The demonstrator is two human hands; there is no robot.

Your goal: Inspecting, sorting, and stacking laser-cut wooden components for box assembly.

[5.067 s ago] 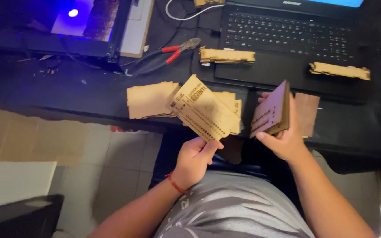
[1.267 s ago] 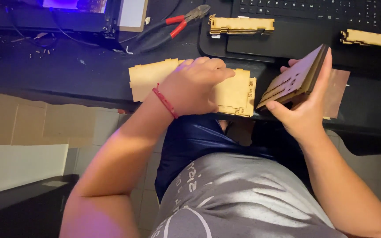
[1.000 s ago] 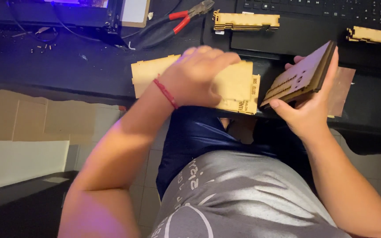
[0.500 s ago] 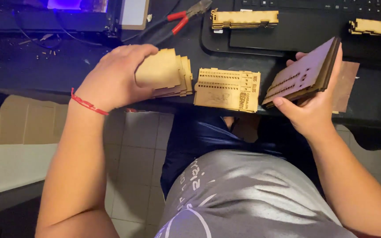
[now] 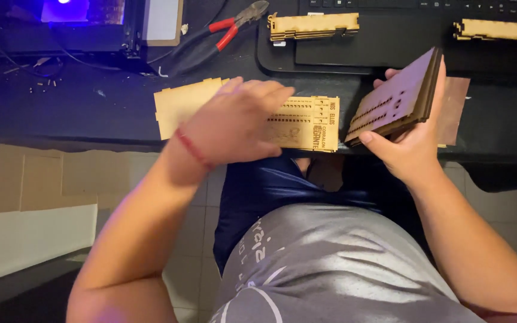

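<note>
Left hand (image 5: 237, 122): palm down, fingers spread flat over a laser-cut wooden panel (image 5: 306, 122) at the near edge of the black desk (image 5: 73, 116); pressed on the panel, not closed around it. Red cord bracelet (image 5: 191, 148) at the wrist. Panel light tan, engraved and slotted, right end exposed beyond the fingertips. Plain wooden sheets (image 5: 181, 104) to the left of the panel, partly under the same hand.

Right hand (image 5: 411, 143): clasped around a stack of wooden panels (image 5: 396, 98), thumb beneath the lower edge, fingers behind. Stack raised clear of the desk, tilted, slotted face toward the camera, just right of the flat panel and not touching it.

Behind: red-handled pliers (image 5: 216, 36), two assembled wooden strips (image 5: 313, 25) (image 5: 498, 29) on a black laptop (image 5: 390, 42), a device with a violet light (image 5: 67, 12) at far left
</note>
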